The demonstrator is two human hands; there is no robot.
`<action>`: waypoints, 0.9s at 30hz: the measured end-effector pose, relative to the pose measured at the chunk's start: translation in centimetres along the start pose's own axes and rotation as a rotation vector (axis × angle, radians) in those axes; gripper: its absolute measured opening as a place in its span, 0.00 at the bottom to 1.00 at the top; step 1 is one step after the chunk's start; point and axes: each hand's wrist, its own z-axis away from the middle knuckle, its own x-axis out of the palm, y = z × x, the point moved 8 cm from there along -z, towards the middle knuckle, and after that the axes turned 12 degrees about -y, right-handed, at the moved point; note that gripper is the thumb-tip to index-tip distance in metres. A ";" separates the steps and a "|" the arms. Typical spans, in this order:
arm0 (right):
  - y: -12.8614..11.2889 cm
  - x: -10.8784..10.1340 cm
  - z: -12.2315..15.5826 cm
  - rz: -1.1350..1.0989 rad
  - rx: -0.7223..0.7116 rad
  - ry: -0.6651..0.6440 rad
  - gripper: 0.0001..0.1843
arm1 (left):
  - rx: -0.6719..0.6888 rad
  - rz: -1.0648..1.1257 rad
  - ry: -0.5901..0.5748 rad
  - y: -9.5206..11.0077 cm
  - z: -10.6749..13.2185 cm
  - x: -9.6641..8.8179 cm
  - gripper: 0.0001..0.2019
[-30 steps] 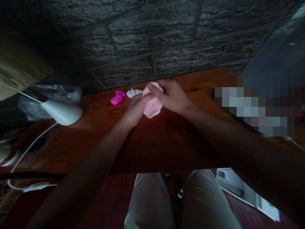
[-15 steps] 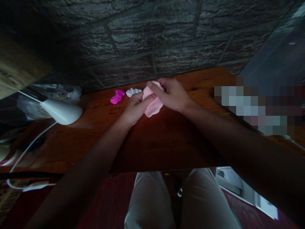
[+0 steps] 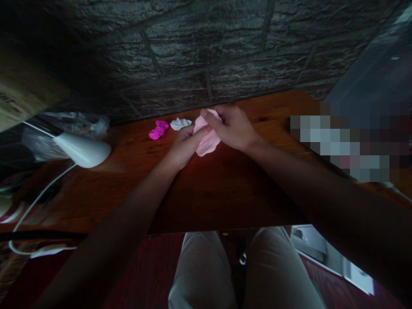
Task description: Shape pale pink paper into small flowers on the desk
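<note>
Between both hands, just above the wooden table, is a pale pink flattened piece of modelling clay (image 3: 207, 144) with an uneven, wavy edge. My left hand (image 3: 184, 148) grips it from the left, thumb lying across its face. From the right, my right hand (image 3: 233, 126) has its thumb pressed on the upper part, with the other fingers curled behind it. Part of the piece is hidden by the thumbs. Left of the hands, a white crumpled piece (image 3: 180, 124) rests on the table, and a bright magenta piece (image 3: 159, 130) lies farther left.
A white lamp (image 3: 82, 148) stands on the wooden table (image 3: 199, 197) at left, its cable (image 3: 41, 195) running down over the front edge. Clear plastic wrapping (image 3: 93, 124) lies behind it. A dark brick wall (image 3: 180, 51) borders the back. The right side is pixelated.
Both hands keep their hold on the pale pink piece, which has shifted very slightly. The white and magenta pieces stay where they were.
</note>
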 end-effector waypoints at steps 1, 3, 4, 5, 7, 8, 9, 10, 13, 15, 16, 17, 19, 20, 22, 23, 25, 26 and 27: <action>0.1 -0.1 0.0 -0.001 0.004 0.013 0.26 | -0.005 -0.003 -0.003 0.0 0.0 0.1 0.19; 0.3 -0.3 0.0 -0.009 0.014 0.045 0.25 | -0.016 -0.006 -0.011 0.1 0.0 0.2 0.21; 0.4 -0.4 0.0 -0.015 0.021 0.060 0.24 | -0.020 -0.003 -0.016 0.1 0.0 0.3 0.22; 0.5 -0.5 0.0 -0.023 0.027 0.072 0.23 | -0.023 0.002 -0.022 0.1 -0.1 0.3 0.23; 0.6 -0.5 0.0 -0.038 0.034 0.084 0.21 | -0.022 0.009 -0.029 0.1 -0.1 0.4 0.23; 0.6 -0.5 0.0 -0.047 0.033 0.084 0.20 | -0.017 0.009 -0.030 0.1 -0.1 0.4 0.22; 0.5 -0.5 0.0 -0.059 0.027 0.084 0.18 | -0.010 0.005 -0.030 0.1 -0.1 0.4 0.22; 0.5 -0.5 0.0 -0.073 0.018 0.085 0.17 | -0.003 -0.006 -0.029 0.2 -0.1 0.4 0.22; 0.1 -0.6 0.1 -0.107 -0.016 0.085 0.13 | 0.020 -0.060 -0.032 0.5 0.1 0.3 0.20; 0.0 -0.5 0.1 -0.107 -0.028 0.065 0.13 | 0.036 -0.101 -0.040 0.8 0.2 0.3 0.19; -0.1 -0.5 0.1 -0.103 -0.029 0.054 0.13 | 0.043 -0.120 -0.041 1.0 0.3 0.3 0.19; -0.1 -0.4 0.1 -0.100 -0.027 0.046 0.13 | 0.046 -0.136 -0.038 1.1 0.3 0.2 0.19; 0.0 -0.4 0.0 -0.097 -0.019 0.043 0.14 | 0.046 -0.151 -0.020 1.1 0.4 0.1 0.19; 0.0 -0.4 0.0 -0.098 -0.016 0.045 0.15 | 0.042 -0.147 -0.009 1.0 0.4 0.1 0.19; 0.1 -0.5 0.0 -0.098 -0.016 0.054 0.15 | 0.025 -0.114 0.002 0.8 0.3 0.1 0.19; 0.1 -0.6 0.0 -0.099 -0.019 0.062 0.15 | 0.015 -0.092 0.002 0.7 0.2 0.2 0.19; 0.1 -0.8 0.0 -0.098 -0.023 0.086 0.15 | -0.002 -0.045 -0.009 0.5 0.1 0.4 0.19; 0.2 -0.9 0.0 -0.097 -0.023 0.100 0.15 | -0.005 -0.024 -0.018 0.5 0.0 0.5 0.20; 0.3 -1.0 0.0 -0.097 -0.021 0.112 0.16 | -0.007 -0.009 -0.026 0.5 0.0 0.6 0.20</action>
